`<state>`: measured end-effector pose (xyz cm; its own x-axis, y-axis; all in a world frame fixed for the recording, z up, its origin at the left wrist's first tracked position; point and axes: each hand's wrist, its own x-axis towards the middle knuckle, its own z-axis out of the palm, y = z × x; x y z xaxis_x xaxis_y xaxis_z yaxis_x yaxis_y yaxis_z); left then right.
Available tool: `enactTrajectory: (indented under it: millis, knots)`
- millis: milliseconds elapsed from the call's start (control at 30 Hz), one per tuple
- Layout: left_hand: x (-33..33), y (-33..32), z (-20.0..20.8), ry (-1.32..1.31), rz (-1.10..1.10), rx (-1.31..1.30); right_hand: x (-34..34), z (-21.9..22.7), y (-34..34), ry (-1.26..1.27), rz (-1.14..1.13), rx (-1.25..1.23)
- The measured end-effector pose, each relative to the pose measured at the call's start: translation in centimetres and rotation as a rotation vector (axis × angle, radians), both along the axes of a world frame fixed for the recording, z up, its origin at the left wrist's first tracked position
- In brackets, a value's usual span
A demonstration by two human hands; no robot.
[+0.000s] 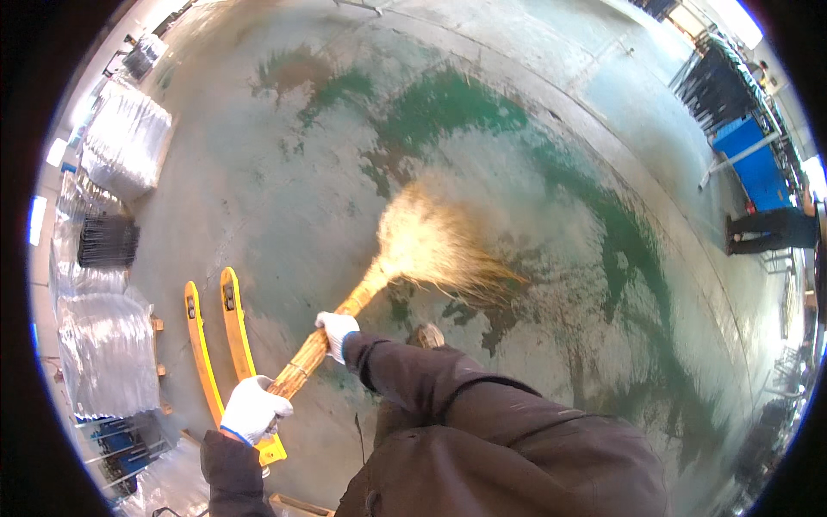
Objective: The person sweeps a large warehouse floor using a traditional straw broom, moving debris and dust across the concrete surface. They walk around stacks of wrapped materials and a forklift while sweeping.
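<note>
Plainly, the left grip [257, 408] clasps the straw broom [384, 263] near its butt end — the right grip [337, 331] wraps it farther up — bristles [448, 246] fanned over the patchy green floor [258, 189].

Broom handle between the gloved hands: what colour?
The broom handle is yellowish-brown; head view shows it best.
</note>
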<state>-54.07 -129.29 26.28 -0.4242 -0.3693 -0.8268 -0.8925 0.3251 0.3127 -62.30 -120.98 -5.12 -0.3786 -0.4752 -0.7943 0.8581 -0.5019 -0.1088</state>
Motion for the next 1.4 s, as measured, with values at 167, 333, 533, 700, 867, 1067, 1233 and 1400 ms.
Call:
enactTrajectory:
  millis: [167,333,533,700,867,1067,1233,1400]
  knots:
    - [-3.1,-4.6,0.4,0.158,0.089,0.109,-10.0,4.3,-7.8,0.463,0.135,0.281]
    - [-6.7,-11.0,-4.1,0.110,-0.038,0.323,-15.4,4.7,-11.1,0.461,0.182,0.387]
    - [-14.5,-24.4,-5.6,0.161,-0.175,0.494,-20.9,4.6,-17.0,0.399,0.037,0.543]
    - [-25.5,-32.3,-6.2,0.013,-0.230,0.637,-25.6,1.8,-18.6,0.070,-0.182,0.616]
    - [-38.4,-34.8,-9.9,-0.007,-0.306,0.747,-31.4,-4.3,-18.0,0.089,-0.263,0.534]
    - [-51.1,-40.8,-11.7,0.032,-0.336,0.722,-42.2,-8.0,-23.2,1.217,0.896,1.182]
    - [-59.4,-49.4,-9.3,-0.094,0.026,0.481,-57.4,-8.5,-38.2,1.478,1.005,1.004]
    - [-65.5,-54.6,-7.7,0.012,0.343,0.549,-71.2,-4.5,-52.1,0.585,0.452,0.810]
